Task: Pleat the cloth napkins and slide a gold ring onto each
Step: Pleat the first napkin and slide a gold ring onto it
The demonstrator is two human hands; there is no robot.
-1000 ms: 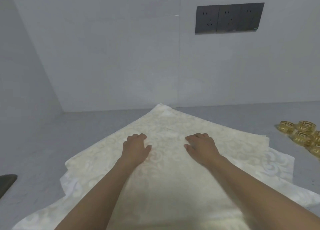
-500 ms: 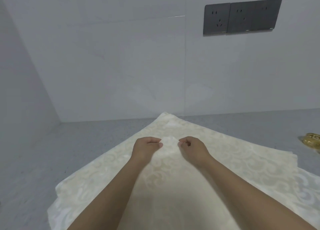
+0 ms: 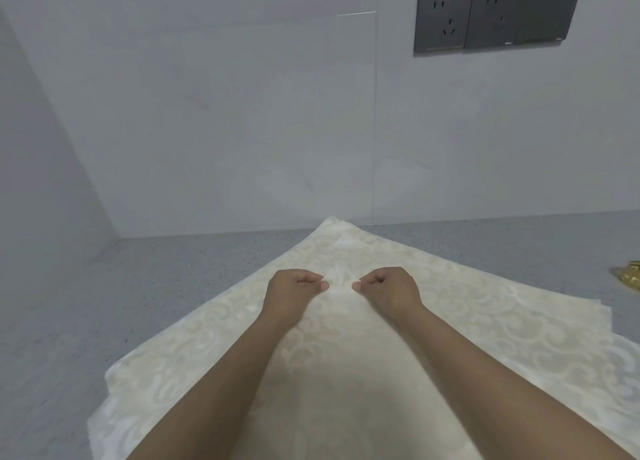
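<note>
Early stage: left hand (image 3: 292, 295) and right hand (image 3: 389, 291) pinch the first pleat mid-way up the top cream damask cloth napkin (image 3: 467, 324), stack flat mid-counter, gold ring (image 3: 632, 277) unused at right edge.

A person's left hand (image 3: 292, 291) and right hand (image 3: 389, 288), fingers curled, pinch a cream patterned napkin (image 3: 346, 373) lying corner-first atop others on a grey speckled counter (image 3: 156, 286). A gold ring (image 3: 631, 277) sits at right; dark wall sockets (image 3: 495, 15) above.
</note>
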